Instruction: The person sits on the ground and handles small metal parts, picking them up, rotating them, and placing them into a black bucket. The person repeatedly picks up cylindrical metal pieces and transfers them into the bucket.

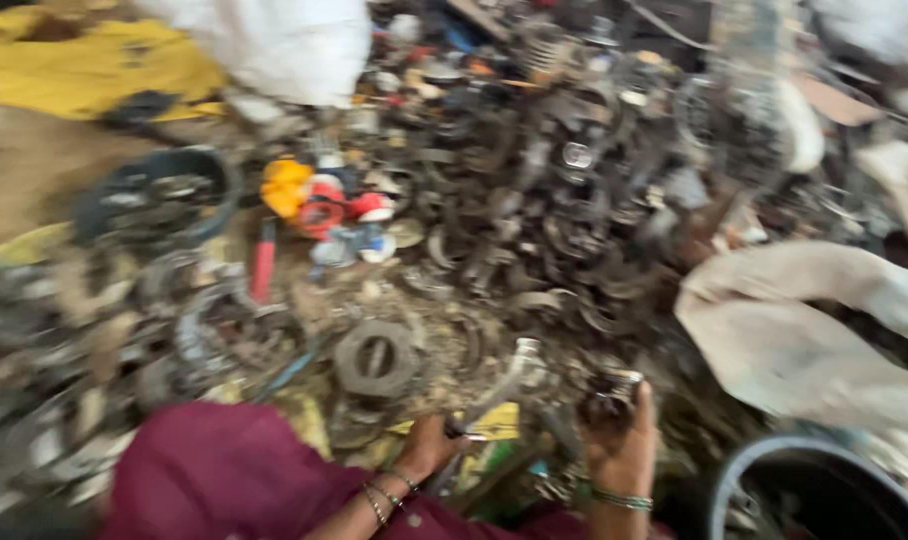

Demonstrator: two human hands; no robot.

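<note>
Scrap-metal heap, blurred view: left hand (pixel 429 445) closed on a long grey metal tool (pixel 499 385) that slants up over the pile; right hand (pixel 622 445) raised just beside it, fingers wrapped round a small dark metal part (pixel 611 392). Round slotted disc (pixel 376 358) lies near the left hand. Dark bucket (pixel 749 470) at lower right, red-handled tool (pixel 263 262) and black bowl (pixel 214 170) well apart to the left.

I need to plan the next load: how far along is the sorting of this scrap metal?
Done: some parts already lie in the dark tub. In hand: the right hand holds a small metal part; the left hand grips a thin tool. Left: the big scrap pile, blurred, looks mostly unsorted.
</note>
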